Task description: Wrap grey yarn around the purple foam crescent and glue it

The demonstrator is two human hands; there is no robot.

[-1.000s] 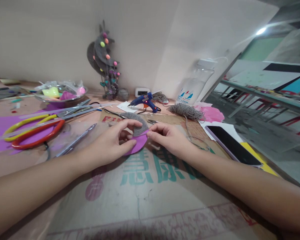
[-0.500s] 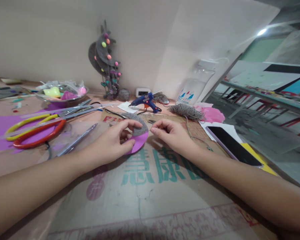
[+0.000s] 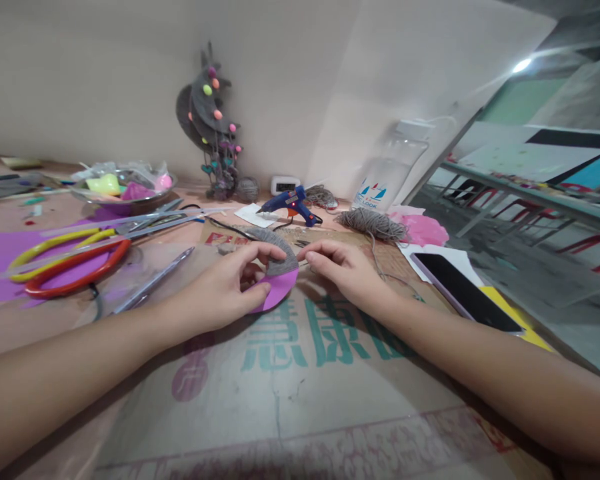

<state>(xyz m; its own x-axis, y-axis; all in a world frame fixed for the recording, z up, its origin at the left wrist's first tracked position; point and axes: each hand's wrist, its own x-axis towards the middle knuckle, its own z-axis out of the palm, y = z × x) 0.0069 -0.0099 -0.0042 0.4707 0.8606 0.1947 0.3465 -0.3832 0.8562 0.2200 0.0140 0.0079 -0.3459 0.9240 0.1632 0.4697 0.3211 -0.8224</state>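
Note:
My left hand (image 3: pixel 235 283) grips a curved purple piece (image 3: pixel 281 289) between thumb and fingers. Grey yarn (image 3: pixel 279 253) is wrapped around the upper part of that piece, and its lower part is bare purple. Just right of the piece, my right hand (image 3: pixel 333 263) has its thumb and index finger pinched together at the edge of the wrapped part; a thin strand of yarn seems to run to the fingertips. Beyond the hands lies a loose bundle of grey yarn (image 3: pixel 373 224). A blue glue gun (image 3: pixel 291 202) stands behind the piece.
Scissors with red (image 3: pixel 77 270) and yellow handles and a pen (image 3: pixel 155 279) lie at the left, before a metal bowl (image 3: pixel 125 195). A phone (image 3: pixel 465 290) rests at the right. Further back are a bottle (image 3: pixel 387 170) and a grey moon-shaped ornament (image 3: pixel 210 113).
The purple piece has tilted slightly and its bare end sits a little further right. My right fingertips have moved slightly left and up, closer to the wrapped edge.

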